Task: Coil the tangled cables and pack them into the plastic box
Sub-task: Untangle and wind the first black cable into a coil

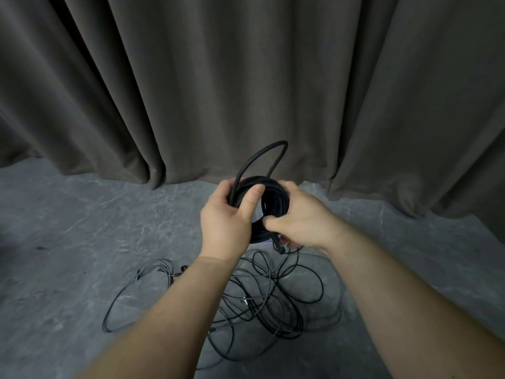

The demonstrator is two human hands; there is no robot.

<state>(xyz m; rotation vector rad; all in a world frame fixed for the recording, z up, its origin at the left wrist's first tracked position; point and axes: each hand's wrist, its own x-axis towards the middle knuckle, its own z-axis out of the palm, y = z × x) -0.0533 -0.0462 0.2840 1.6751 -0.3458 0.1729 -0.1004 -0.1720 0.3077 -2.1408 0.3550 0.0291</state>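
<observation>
Both hands grip black cable coil (276,198): left hand (226,220) thumb across rim, right hand (297,220) pinching lower edge. Tangled cables (262,302) on floor (82,228) below.

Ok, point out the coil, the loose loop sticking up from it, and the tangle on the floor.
coil (276,198), head view, right side of the windings
loose loop (273,145), head view, top of its arc
tangle (262,305), head view, crossing strands at its middle

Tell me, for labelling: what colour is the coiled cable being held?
Black coiled cable, seen in the head view.
</observation>
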